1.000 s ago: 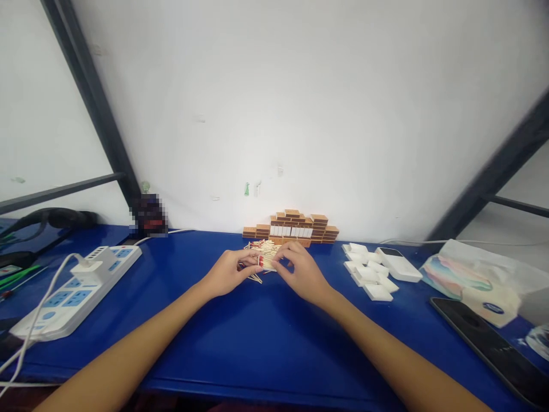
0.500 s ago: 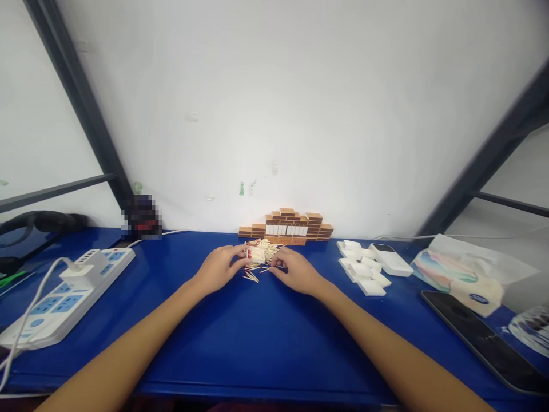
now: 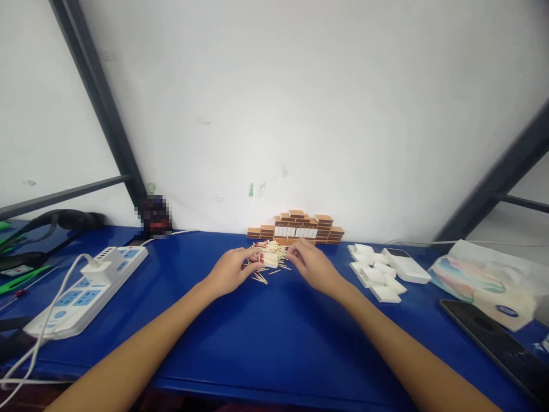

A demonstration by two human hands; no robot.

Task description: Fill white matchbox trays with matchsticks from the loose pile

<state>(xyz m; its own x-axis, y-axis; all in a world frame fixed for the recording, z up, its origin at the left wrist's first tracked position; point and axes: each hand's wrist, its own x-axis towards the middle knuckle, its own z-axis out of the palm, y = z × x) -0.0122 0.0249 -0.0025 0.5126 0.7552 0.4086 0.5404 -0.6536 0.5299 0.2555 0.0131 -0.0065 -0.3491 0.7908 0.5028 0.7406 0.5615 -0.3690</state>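
My left hand (image 3: 234, 270) is closed on a small white matchbox tray (image 3: 270, 261), pinched at its left end between thumb and fingers. Red-headed matches lie side by side in the tray. Behind and around it spreads a loose pile of matches (image 3: 274, 247) on the blue tabletop (image 3: 257, 343), with a few strays in front. At the pile's right edge is my right hand (image 3: 316, 265), thumb and fingertips drawn together. Whatever is between those fingertips is too small to make out.
Stacked brown matchboxes (image 3: 323, 220) stand against the wall, with white trays (image 3: 295, 232) upright among them. To the right are more white trays (image 3: 373, 274), a white device (image 3: 406, 265), a tissue pack (image 3: 480, 280) and a phone (image 3: 493, 343). A power strip (image 3: 86, 303) lies left.
The view has swung slightly left, so everything sits further right. My right hand has lifted from the front of the pile to its right edge. My left hand still grips the tray.
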